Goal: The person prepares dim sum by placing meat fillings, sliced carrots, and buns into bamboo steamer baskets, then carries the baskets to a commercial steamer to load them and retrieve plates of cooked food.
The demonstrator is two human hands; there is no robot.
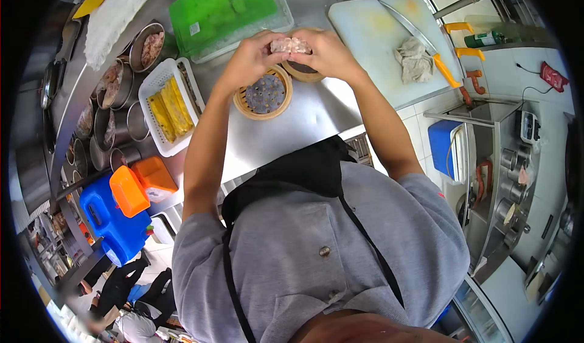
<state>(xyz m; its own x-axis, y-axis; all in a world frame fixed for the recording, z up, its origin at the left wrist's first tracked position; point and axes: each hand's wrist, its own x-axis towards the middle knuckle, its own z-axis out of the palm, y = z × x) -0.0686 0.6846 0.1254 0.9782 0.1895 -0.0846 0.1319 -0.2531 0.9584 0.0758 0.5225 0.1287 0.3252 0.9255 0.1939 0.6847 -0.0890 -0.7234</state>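
Observation:
Both my hands are raised over the steel worktop, fingers curled around a pale pink, lumpy piece of food (288, 45) that looks like raw meat or filling. My left hand (252, 60) grips its left side and my right hand (327, 54) its right side, thumbs close together on the near side. Just below my left hand sits a round bamboo steamer (265, 95) with a dark, perforated liner. Partly hidden beneath my right hand is a second bamboo steamer (304, 72).
A green-covered plastic container (228, 11) lies beyond my left hand. Left stands a white basket (165, 109) with yellow rolls, near metal pots (149, 46) of raw meat. On the right, a white cutting board (377, 39) bears a knife (420, 36) and a cloth (415, 60).

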